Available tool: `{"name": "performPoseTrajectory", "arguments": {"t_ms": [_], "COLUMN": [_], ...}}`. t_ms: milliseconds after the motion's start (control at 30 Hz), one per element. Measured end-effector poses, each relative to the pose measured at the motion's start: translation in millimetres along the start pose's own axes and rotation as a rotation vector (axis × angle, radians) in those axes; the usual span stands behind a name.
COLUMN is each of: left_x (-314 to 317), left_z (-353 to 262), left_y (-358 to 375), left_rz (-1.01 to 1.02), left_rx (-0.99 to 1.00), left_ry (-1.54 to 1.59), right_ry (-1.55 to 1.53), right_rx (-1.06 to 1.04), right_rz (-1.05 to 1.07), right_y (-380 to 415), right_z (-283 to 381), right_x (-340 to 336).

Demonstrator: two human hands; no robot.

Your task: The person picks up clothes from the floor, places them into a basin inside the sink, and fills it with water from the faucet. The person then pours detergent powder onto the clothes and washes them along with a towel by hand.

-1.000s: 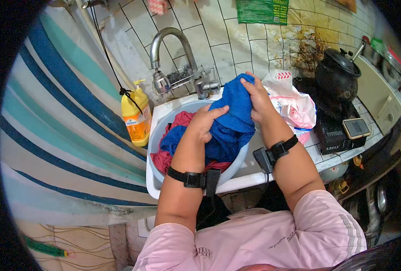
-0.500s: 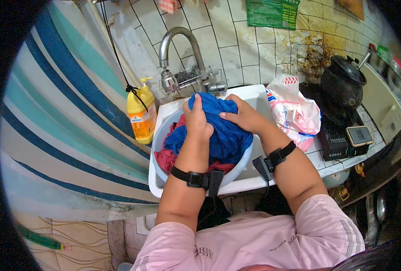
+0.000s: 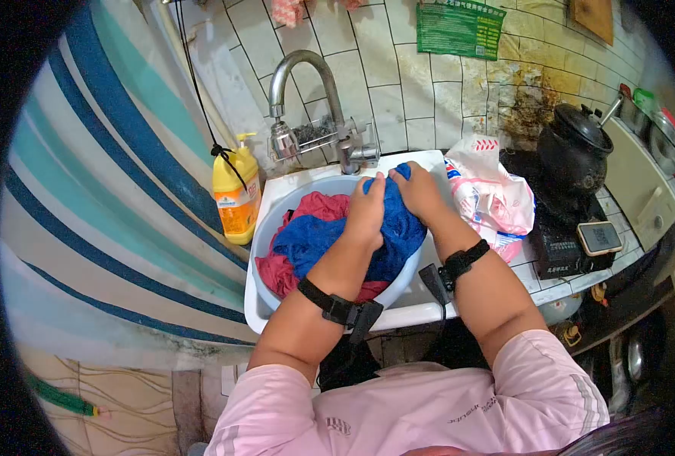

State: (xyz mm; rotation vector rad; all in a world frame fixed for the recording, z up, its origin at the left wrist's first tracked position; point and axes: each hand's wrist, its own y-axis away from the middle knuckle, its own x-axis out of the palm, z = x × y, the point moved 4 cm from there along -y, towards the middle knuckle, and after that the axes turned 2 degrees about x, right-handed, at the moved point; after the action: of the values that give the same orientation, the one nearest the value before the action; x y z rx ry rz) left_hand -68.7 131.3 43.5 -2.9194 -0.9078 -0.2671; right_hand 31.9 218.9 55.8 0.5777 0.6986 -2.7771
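Bunched blue cloth [image 3: 318, 242] lies in a pale blue basin [image 3: 260, 262], which sits in the white sink [image 3: 429, 161]. Part of the blue cloth is gripped by my left hand [image 3: 366, 211], fingers closed round it near the basin's back right. Close beside it on the right, my right hand [image 3: 419, 194] is also closed on the blue cloth. Dark red cloth [image 3: 318, 205] lies behind and to the left of the blue, and more shows at the basin's front. My fingertips are partly hidden in the folds.
The faucet [image 3: 307, 61] arches behind the basin. A yellow pump bottle [image 3: 236, 194] stands left of the sink. To the right are a white and pink plastic bag [image 3: 497, 197], a black pot [image 3: 573, 152], a stove [image 3: 562, 254] and a phone [image 3: 600, 237].
Both hands have moved right towards the basin's back right with blue cloth in them. More dark red cloth is uncovered at the back left. The view has shifted slightly.
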Motion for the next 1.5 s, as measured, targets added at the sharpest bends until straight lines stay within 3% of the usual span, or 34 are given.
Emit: {"name": "performPoseTrajectory", "arguments": {"t_ms": [100, 167, 200, 300, 367, 533, 600, 633, 700, 833, 900, 967, 1133, 1200, 1233, 1300, 1333, 1400, 1433, 1500], "left_x": [-5.1, -19.3, -30.6, -17.3, -6.8, 5.6, 1.1, -3.4, -14.1, -29.8, -30.0, -28.9, -16.5, -10.6, -12.7, -23.1, -24.8, -36.3, -37.6, -35.1], "left_z": [-17.6, -6.2, 21.5, 6.2, -6.6, -3.9, -9.7, -14.2, -22.5, -30.2, -30.7, -31.5, -28.5, -16.1, -13.7, -9.4, -10.1, -16.7, -17.6, -21.1], "left_y": [8.6, -5.4, -32.0, -15.5, 1.3, 4.9, 2.3, -0.5, -5.6, -12.9, -14.2, -13.2, -1.9, -0.5, -2.7, -5.9, -7.6, -11.0, -14.2, -19.1], "left_rz": [-0.010, -0.096, -0.023, 0.094, 0.100, 0.203, 0.223, 0.211, 0.194, 0.199, 0.242, 0.252, 0.394, 0.526, 0.530, 0.449, 0.450, 0.160, 0.158, 0.154], "left_rx": [-0.088, -0.084, -0.132, -0.103, -0.142, -0.264, -0.289, -0.279, -0.269, -0.184, -0.149, -0.118, -0.102, -0.134, -0.134, -0.240, -0.239, -0.226, -0.226, -0.280], "left_ry": [0.158, 0.274, 0.418, 0.443, 0.405, 0.467, 0.527, 0.580, 0.633, 0.590, 0.610, 0.589, 0.431, 0.218, 0.215, -0.072, -0.074, -0.024, -0.022, 0.489], "right_ry": [-0.002, 0.155, 0.157, 0.149, -0.029, -0.034, -0.362, -0.365, -0.662, -0.499, -0.567, -0.667, -0.940, -1.119, -1.209, -1.219, -1.227, -1.217, -1.206, -1.223], "right_rx": [-0.021, -0.176, -0.177, -0.212, -0.138, 0.069, 0.161, 0.165, 0.053, -0.059, -0.017, 0.193, 0.296, 0.315, 0.323, 0.336, 0.352, 0.343, 0.334, 0.331], "right_rz": [0.043, 0.155, 0.158, 0.140, -0.018, 0.104, 0.066, 0.068, 0.244, 0.513, 0.507, 0.471, 0.254, 0.176, 0.136, 0.096, 0.062, 0.038, 0.017, 0.044], "right_y": [13.7, 35.0, 37.8, 33.6, 5.9, -4.3, 1.5, 5.0, 12.7, 18.4, 16.4, 10.3, 4.0, 3.3, 2.9, 2.5, 2.5, -1.9, -4.3, -8.6], "right_z": [24.9, 58.9, 65.7, 65.4, 32.8, -1.9, 3.0, 6.0, 19.7, 29.7, 27.1, 18.2, 9.8, 9.0, 8.1, 7.9, 7.3, 1.1, -1.9, -8.5], "right_x": [2.9, 2.4, 2.6, 5.0, 3.2, 1.3, -0.3, -1.5, -0.5, 2.0, 0.4, -2.3, -6.9, -8.7, -10.2, -14.1, -15.7, -15.9, -16.2, -14.6]}}
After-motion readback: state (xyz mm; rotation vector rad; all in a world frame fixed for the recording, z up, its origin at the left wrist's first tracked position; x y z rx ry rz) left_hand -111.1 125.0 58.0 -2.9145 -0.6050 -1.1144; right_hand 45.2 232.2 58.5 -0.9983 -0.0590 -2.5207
